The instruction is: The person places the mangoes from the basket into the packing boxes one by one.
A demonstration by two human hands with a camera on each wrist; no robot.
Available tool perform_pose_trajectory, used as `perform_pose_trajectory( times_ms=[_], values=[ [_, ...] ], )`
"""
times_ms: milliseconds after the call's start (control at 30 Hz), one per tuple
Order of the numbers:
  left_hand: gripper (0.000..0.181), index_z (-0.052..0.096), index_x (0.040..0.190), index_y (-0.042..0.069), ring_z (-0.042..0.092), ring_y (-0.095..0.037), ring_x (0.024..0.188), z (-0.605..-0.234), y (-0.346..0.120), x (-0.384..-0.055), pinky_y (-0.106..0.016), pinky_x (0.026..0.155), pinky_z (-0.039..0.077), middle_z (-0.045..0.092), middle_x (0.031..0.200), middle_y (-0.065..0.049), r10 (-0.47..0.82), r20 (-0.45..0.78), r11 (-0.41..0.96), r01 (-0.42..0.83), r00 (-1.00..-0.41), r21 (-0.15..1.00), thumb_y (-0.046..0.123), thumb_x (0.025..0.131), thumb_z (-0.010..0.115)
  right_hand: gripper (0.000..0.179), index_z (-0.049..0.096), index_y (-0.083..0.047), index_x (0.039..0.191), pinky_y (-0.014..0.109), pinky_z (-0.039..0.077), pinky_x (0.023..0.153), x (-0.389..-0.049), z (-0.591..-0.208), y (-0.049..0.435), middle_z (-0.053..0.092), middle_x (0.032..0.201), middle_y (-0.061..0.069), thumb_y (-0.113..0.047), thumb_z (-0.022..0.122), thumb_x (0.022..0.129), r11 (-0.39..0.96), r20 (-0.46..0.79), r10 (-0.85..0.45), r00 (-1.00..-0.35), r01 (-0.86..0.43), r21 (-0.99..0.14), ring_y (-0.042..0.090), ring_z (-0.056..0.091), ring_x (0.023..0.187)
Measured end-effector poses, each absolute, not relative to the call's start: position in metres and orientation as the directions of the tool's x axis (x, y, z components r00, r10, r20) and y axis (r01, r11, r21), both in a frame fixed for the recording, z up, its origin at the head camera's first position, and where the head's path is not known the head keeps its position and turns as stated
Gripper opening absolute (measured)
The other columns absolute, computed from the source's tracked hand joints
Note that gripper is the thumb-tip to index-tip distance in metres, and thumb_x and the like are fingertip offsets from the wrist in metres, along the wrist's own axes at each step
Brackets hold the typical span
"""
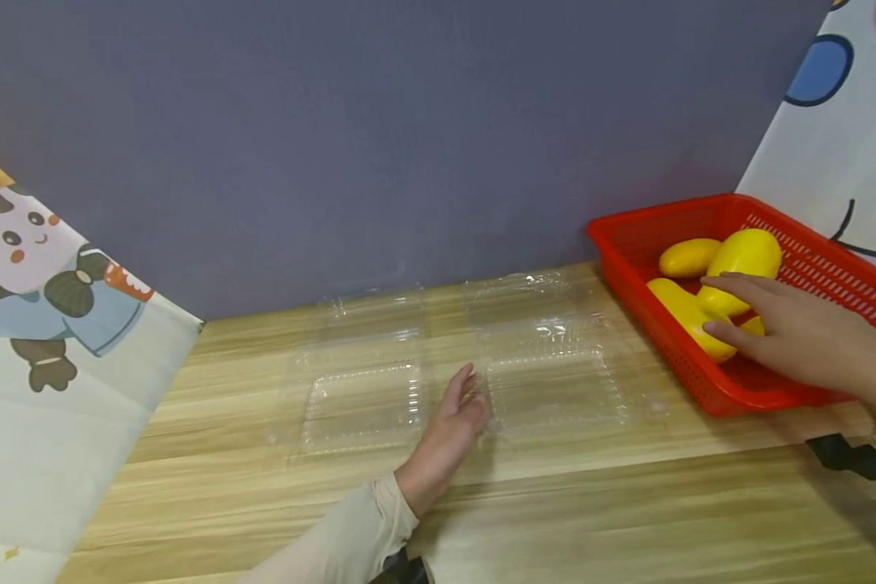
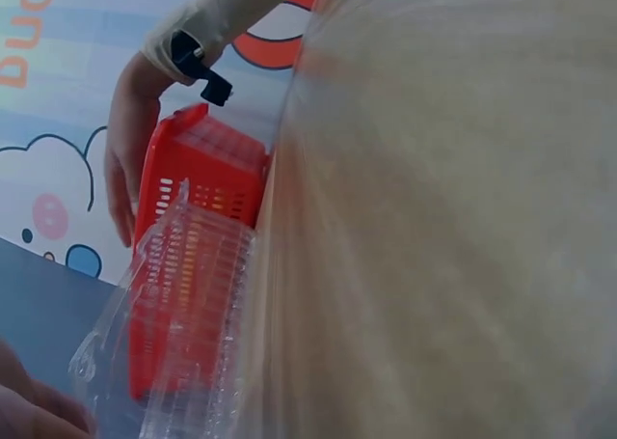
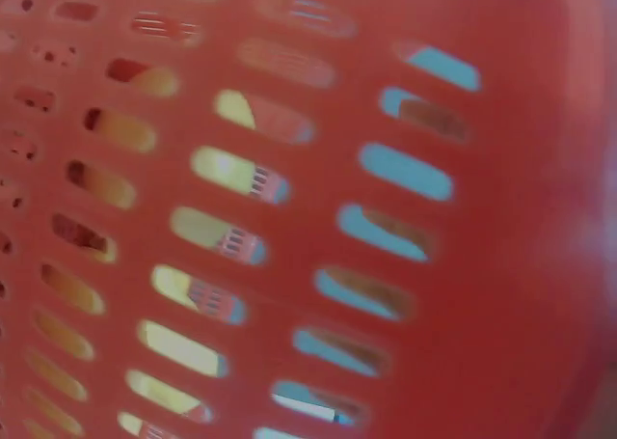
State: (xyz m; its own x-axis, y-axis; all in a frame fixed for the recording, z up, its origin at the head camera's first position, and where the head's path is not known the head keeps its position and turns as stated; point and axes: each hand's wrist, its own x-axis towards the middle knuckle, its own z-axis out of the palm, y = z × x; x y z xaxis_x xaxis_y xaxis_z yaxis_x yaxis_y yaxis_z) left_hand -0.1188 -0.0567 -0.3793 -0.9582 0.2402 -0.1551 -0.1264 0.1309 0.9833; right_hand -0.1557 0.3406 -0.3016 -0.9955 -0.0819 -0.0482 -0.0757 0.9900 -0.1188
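In the head view my right hand (image 1: 796, 332) is over the red plastic basket (image 1: 723, 401). Its fingers and thumb spread beside a large yellow mango-shaped fruit (image 1: 748, 255); contact is hard to judge. Beneath and beside it lie another large yellow fruit (image 1: 682, 312) and a smaller one (image 1: 689, 258). My left hand (image 1: 453, 426) hovers with loosely bent fingers at the near left edge of a clear plastic clamshell box (image 1: 555, 389), holding nothing. A second clear box (image 1: 365, 401) stands lidded-back to its left. The basket's slotted wall (image 3: 501, 294) hides my right hand in the right wrist view.
Both boxes and the basket stand on a wood-grain table (image 1: 555, 519). A grey-blue panel (image 1: 380, 146) rises behind them. Cartoon-printed sheets flank the table at left (image 1: 66, 324) and right (image 1: 796, 138).
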Motion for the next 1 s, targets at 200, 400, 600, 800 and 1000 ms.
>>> perform_pose_trajectory(
  times_ms=[200, 400, 600, 800, 1000],
  values=[
    [0.061, 0.016, 0.159, 0.013, 0.034, -0.042, 0.145, -0.376, -0.059, -0.118, -0.047, 0.108, 0.048, 0.023, 0.163, -0.017, 0.262, -0.174, 0.038, -0.170, -0.949, 0.985, 0.010, 0.104, 0.042, 0.090, 0.032, -0.002, 0.149, 0.079, 0.038, 0.090, -0.161, -0.311, 0.342, 0.035, 0.140, 0.040, -0.072, 0.041, 0.093, 0.991, -0.087, -0.058, -0.995, -0.047, -0.123, 0.060, 0.042, 0.118],
    [0.061, 0.019, 0.159, 0.019, 0.036, -0.042, 0.144, -0.376, -0.059, -0.119, -0.042, 0.098, 0.055, 0.025, 0.163, -0.015, 0.247, -0.170, 0.090, -0.152, -0.954, 0.984, 0.011, 0.104, 0.044, 0.083, 0.033, -0.002, 0.150, 0.076, 0.042, 0.088, -0.166, -0.320, 0.341, 0.036, 0.142, 0.041, -0.065, 0.045, 0.096, 0.990, -0.114, -0.111, -0.987, -0.099, -0.102, 0.061, 0.044, 0.121],
    [0.062, 0.024, 0.157, 0.007, 0.042, -0.037, 0.142, -0.376, -0.058, -0.120, -0.049, 0.110, 0.046, 0.034, 0.160, -0.014, 0.224, -0.149, 0.195, -0.106, -0.963, 0.975, 0.014, 0.102, 0.050, 0.075, 0.036, -0.001, 0.147, 0.072, 0.045, 0.085, -0.169, -0.324, 0.342, 0.038, 0.143, 0.041, -0.053, 0.054, 0.097, 0.990, -0.138, -0.130, -0.982, -0.121, -0.073, 0.060, 0.046, 0.121],
    [0.060, 0.031, 0.155, 0.008, 0.043, -0.032, 0.143, -0.377, -0.058, -0.122, -0.053, 0.117, 0.036, 0.037, 0.159, -0.010, 0.238, -0.163, 0.222, -0.110, -0.957, 0.969, 0.019, 0.100, 0.053, 0.073, 0.045, 0.003, 0.138, 0.068, 0.048, 0.078, -0.171, -0.323, 0.343, 0.048, 0.132, 0.040, -0.054, 0.059, 0.094, 0.994, -0.155, -0.100, -0.983, -0.092, -0.059, 0.053, 0.056, 0.107],
    [0.058, 0.032, 0.155, 0.008, 0.042, -0.032, 0.143, -0.379, -0.056, -0.121, -0.053, 0.117, 0.036, 0.037, 0.159, -0.013, 0.243, -0.179, 0.232, -0.122, -0.954, 0.965, 0.019, 0.101, 0.052, 0.074, 0.039, 0.003, 0.126, 0.044, 0.049, 0.059, -0.173, -0.320, 0.342, 0.061, 0.105, 0.028, -0.054, 0.067, 0.088, 0.992, -0.199, -0.085, -0.976, -0.064, -0.109, 0.030, 0.059, 0.077]
  ],
)
